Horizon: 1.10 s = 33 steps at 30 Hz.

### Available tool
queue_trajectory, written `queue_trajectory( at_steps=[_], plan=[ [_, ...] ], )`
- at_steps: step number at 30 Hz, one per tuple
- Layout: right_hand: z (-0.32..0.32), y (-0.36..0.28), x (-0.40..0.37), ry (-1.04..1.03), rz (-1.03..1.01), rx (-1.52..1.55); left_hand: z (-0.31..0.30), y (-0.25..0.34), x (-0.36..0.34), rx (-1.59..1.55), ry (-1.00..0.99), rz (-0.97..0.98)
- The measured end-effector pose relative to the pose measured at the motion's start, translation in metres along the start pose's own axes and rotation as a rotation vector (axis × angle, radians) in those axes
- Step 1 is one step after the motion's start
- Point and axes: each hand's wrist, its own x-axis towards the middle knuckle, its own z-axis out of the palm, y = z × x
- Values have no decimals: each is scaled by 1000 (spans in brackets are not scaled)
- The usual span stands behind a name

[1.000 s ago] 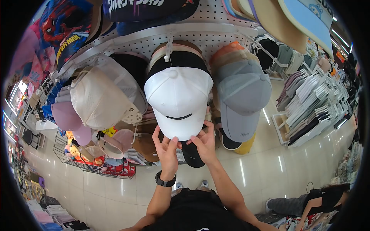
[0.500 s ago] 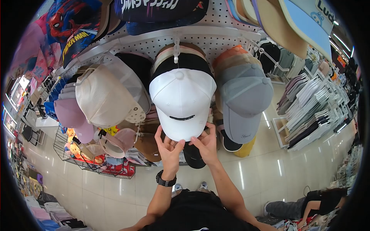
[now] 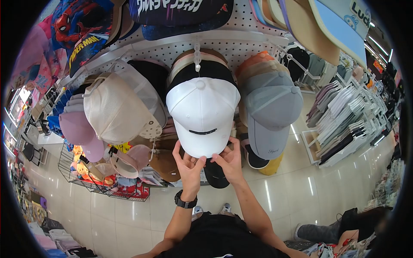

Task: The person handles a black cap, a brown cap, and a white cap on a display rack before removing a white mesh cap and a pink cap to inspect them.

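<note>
Head cam: your left hand [image 3: 188, 167] & right hand [image 3: 231, 160] both pinch the white cap [image 3: 202, 109] by its brim, fingers curled tight on it. Cap hangs at the front of the hook [image 3: 197, 55], btw the beige cap [image 3: 116, 107] & grey cap [image 3: 272, 107].

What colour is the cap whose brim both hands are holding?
The cap is white, with a short black line near its brim; the head view shows it best.
</note>
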Motion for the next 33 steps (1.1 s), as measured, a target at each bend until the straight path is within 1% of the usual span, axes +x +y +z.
queue_trajectory(
  at_steps=[4,10,15,19,21,23,27,31,33],
  plan=[
    [1,-2,-1,-2,5,3,1,1,0,3,14,-24],
    [-1,1,-2,-5,-4,24,0,-3,0,-25,5,-2],
    [3,-2,-1,11,4,23,5,-1,2,49,52,20],
    [0,0,0,8,4,6,5,-6,3,1,59,44],
    [-2,1,0,-3,-5,10,9,-6,4,-8,98,39],
    [-1,1,1,6,0,90,12,-6,4,1,107,44],
    [3,-2,3,78,55,35,17,-10,3,-45,90,86],
    [-5,3,4,16,36,102,18,-14,5,-68,122,86],
    [-6,3,5,-7,48,131,22,-10,5,-28,156,52]
  ],
)
